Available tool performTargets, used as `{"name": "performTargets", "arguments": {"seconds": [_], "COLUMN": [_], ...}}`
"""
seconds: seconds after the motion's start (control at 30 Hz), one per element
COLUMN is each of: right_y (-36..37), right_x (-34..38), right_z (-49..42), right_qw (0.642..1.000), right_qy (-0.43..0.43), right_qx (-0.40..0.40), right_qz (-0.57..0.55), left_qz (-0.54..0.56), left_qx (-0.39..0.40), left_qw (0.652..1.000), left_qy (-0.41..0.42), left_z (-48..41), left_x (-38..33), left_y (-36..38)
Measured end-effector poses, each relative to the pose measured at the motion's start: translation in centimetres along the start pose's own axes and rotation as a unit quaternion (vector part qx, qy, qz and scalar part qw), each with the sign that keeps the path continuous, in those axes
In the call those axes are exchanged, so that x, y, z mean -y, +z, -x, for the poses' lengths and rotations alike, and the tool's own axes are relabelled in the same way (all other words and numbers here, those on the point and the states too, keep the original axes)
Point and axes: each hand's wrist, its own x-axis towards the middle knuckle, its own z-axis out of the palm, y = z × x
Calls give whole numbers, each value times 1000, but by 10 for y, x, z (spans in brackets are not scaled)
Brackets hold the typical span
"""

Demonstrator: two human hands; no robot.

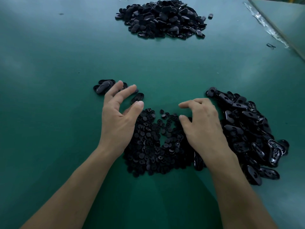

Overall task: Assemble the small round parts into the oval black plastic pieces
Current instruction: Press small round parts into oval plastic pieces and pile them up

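Four dark heaps lie on the matte green table [49, 76], and I can read no brand, label or writing on any of them. Between my hands, near me, is the pile of small round parts [153, 146]: flat black discs, some showing a stub or socket in the middle. To its right, touching it, is a heap of oval black plastic pieces [247, 129], glossy and elongated with rounded ends, many lying hollow side up, their long axes pointing every way. A larger far pile [161, 19] of the same oval shapes looks duller, most of them lying smooth back up.

A small cluster of oval pieces [104, 87] lies just beyond the left hand. One single oval piece [137, 97] lies beside the left fingertips, hollow side up, its long axis running from near-left to far-right.

The left hand [118, 118] hovers at the round pile's left edge, fingers spread and loosely curved, holding nothing that I can see. The right hand [203, 124] is over the pile's right edge, forefinger and thumb apart with nothing between them; its other fingers are hidden behind the back of the hand.
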Motion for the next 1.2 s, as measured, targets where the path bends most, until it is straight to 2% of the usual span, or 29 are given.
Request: {"name": "performTargets", "arguments": {"seconds": [0.2, 0.37, 0.6, 0.9, 1.2], "right_y": [0, -6, -8, -9, -10], "right_x": [1, 1, 2, 5, -5], "right_z": [1, 2, 2, 1, -3], "right_qw": [999, 996, 998, 995, 993], "right_qy": [3, 47, 57, 38, 48], "right_qx": [-25, -27, -1, -39, -67], "right_qz": [-21, 72, 11, -79, -89], "left_qz": [24, 36, 38, 30, 32], "left_qx": [24, 33, 42, 47, 52], "left_qw": [999, 999, 998, 998, 998], "left_qy": [3, -15, -14, -7, -3], "left_z": [1, 1, 2, 2, 2], "left_x": [-2, -3, -4, -2, -2], "left_y": [-1, -1, -1, 0, 0]}}
